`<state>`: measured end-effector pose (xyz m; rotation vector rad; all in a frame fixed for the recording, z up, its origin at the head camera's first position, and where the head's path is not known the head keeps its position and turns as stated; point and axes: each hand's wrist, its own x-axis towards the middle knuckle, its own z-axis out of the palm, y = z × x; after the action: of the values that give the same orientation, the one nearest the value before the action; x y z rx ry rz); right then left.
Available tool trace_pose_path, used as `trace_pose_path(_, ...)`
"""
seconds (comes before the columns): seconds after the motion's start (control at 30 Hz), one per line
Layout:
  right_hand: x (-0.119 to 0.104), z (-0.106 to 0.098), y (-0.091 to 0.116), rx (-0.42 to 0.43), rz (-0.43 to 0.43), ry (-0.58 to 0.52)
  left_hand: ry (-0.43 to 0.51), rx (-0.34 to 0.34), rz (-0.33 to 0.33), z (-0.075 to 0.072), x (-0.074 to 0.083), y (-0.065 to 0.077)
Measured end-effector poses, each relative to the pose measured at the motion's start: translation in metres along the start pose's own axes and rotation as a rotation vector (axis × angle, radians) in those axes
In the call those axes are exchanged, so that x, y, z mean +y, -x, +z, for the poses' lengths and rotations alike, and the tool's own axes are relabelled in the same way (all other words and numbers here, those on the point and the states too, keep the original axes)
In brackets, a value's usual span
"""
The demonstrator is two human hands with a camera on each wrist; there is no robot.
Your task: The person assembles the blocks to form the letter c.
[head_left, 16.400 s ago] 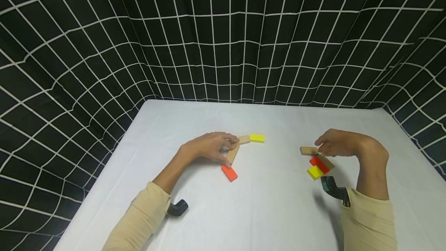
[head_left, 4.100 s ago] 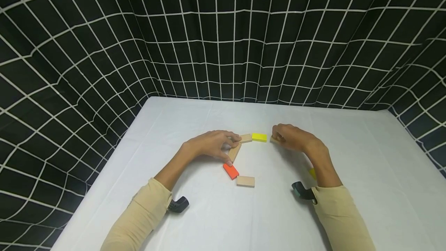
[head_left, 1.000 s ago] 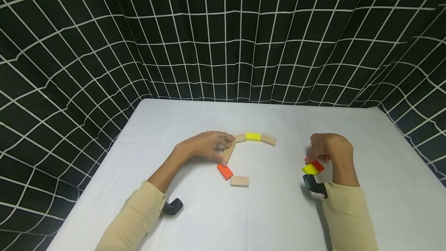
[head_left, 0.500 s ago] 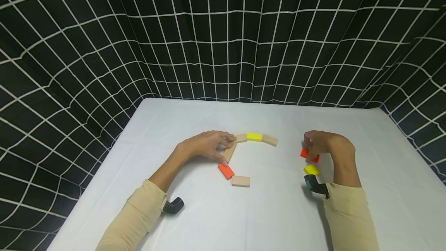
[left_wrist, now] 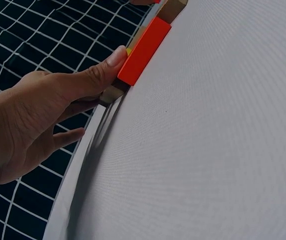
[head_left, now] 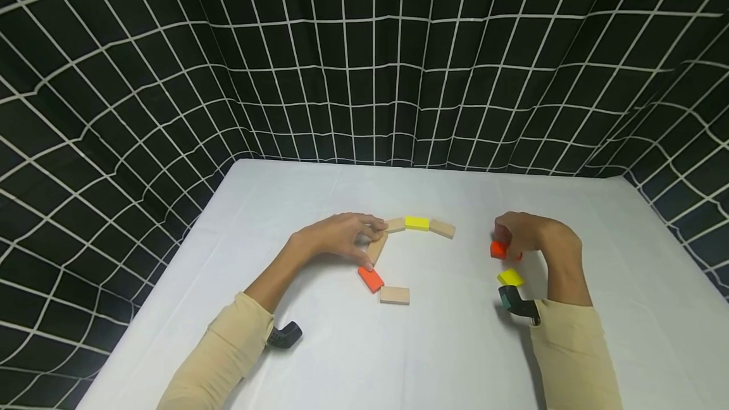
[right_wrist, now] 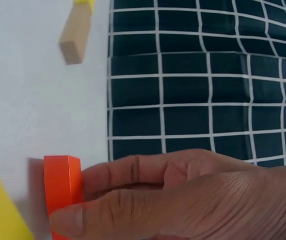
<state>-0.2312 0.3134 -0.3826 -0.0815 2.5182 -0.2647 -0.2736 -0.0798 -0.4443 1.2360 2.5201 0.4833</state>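
My left hand (head_left: 338, 236) spans a wooden block (head_left: 377, 248), its thumb at the corner beside a red block (head_left: 371, 279) and its fingertips by another wooden block (head_left: 395, 225). In the left wrist view the straight thumb lies against the red block (left_wrist: 145, 51). At the right, my right hand (head_left: 526, 233) pinches a second red block (head_left: 498, 250) between thumb and fingers; the right wrist view shows the thumb across this red block (right_wrist: 63, 180). Just nearer than that hand lies a yellow block (head_left: 510, 278).
The curved row continues with a yellow block (head_left: 417, 223) and a wooden block (head_left: 442, 228) at the far side, and a wooden block (head_left: 395, 295) at the near side. A white cloth covers the table (head_left: 444, 353); a dark gridded curtain (head_left: 370, 62) stands behind it.
Over the earlier frames, two wooden blocks have gone from the right-hand pile into the curved row. Lately my right hand has moved the red block away from the yellow one. The left hand stays put.
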Motion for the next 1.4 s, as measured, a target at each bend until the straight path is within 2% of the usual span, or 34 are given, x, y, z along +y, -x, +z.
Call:
trace_pose_path(0.3, -0.019, -0.004, 0.013, 0.039, -0.094, 0.033, -0.003, 0.001, -0.003, 0.000, 0.001, 0.000)
trace_pose_path(0.63, -0.046, -0.005, 0.026, 0.019, -0.207, 0.003, -0.004, 0.000, 0.007, 0.000, 0.002, -0.002)
trace_pose_path(0.83, -0.059, -0.003, 0.029, -0.002, -0.243, 0.009, -0.009, -0.011, 0.004, 0.000, 0.003, -0.001)
trace_pose_path(1.07, -0.082, -0.001, 0.026, -0.034, -0.338, 0.022, -0.007, -0.006, -0.008, -0.001, 0.003, 0.000)
trace_pose_path(1.4, -0.095, 0.001, 0.031, -0.026, -0.391, 0.067, -0.004, -0.002, -0.005, -0.001, 0.003, 0.000)
